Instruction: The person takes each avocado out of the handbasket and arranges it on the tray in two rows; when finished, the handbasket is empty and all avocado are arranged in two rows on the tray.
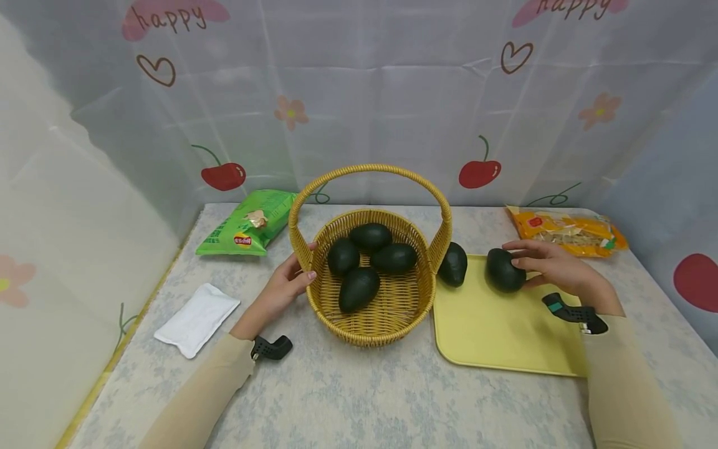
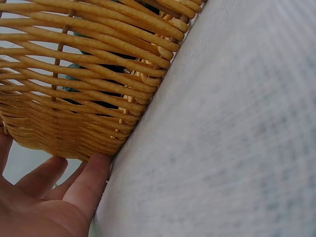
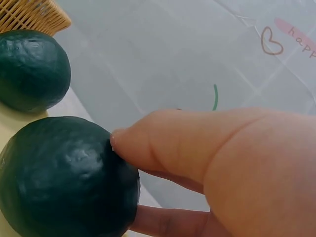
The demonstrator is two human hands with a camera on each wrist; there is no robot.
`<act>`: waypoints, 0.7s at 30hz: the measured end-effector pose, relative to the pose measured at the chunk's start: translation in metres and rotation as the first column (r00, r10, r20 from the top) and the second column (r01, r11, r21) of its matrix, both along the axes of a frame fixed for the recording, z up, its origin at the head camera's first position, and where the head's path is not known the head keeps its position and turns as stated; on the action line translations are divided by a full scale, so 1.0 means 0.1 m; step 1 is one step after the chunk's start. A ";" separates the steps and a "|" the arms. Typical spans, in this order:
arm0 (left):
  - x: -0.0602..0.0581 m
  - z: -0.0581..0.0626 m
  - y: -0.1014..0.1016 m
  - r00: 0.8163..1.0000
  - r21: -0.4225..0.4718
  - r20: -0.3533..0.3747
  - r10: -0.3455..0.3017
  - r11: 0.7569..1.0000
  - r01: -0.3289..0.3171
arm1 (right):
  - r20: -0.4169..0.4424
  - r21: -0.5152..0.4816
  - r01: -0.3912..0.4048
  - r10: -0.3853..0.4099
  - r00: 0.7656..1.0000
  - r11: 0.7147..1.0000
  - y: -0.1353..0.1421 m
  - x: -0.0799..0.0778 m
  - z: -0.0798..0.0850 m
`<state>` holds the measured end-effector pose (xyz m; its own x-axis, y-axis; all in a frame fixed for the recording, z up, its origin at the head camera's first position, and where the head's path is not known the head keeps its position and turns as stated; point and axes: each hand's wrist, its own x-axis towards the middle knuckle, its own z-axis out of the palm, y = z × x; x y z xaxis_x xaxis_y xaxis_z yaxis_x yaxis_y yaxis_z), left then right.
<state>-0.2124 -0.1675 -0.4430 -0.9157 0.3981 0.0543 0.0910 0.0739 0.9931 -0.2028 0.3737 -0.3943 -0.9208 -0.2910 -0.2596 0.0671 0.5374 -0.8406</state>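
Observation:
A yellow wicker basket (image 1: 374, 340) with a tall arched handle stands mid-table, with several dark green avocados (image 1: 359, 290) inside. My left hand (image 1: 283, 287) touches the basket's left side. In the left wrist view its fingers (image 2: 91, 185) rest against the outer weave, low near the tablecloth. Over the yellow tray (image 1: 505, 340), my right hand (image 1: 555, 268) holds an avocado (image 1: 505, 271) between thumb and fingers. The right wrist view shows the thumb (image 3: 163, 140) on the dark skin of this avocado. Another avocado (image 1: 454, 265) lies by the tray's left edge, partly behind the basket handle.
At the back left is a green chip bag (image 1: 249, 224), with a white packet (image 1: 197, 319) in front of it. An orange food package (image 1: 569, 234) lies at the back right, behind my right hand. A printed curtain (image 1: 381, 112) hangs along the table's far edge.

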 end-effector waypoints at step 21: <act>0.00 0.00 0.00 1.000 0.000 0.003 -0.004 1.000 0.004 | -0.052 0.060 0.010 -0.007 0.999 0.998 0.01 0.00 0.04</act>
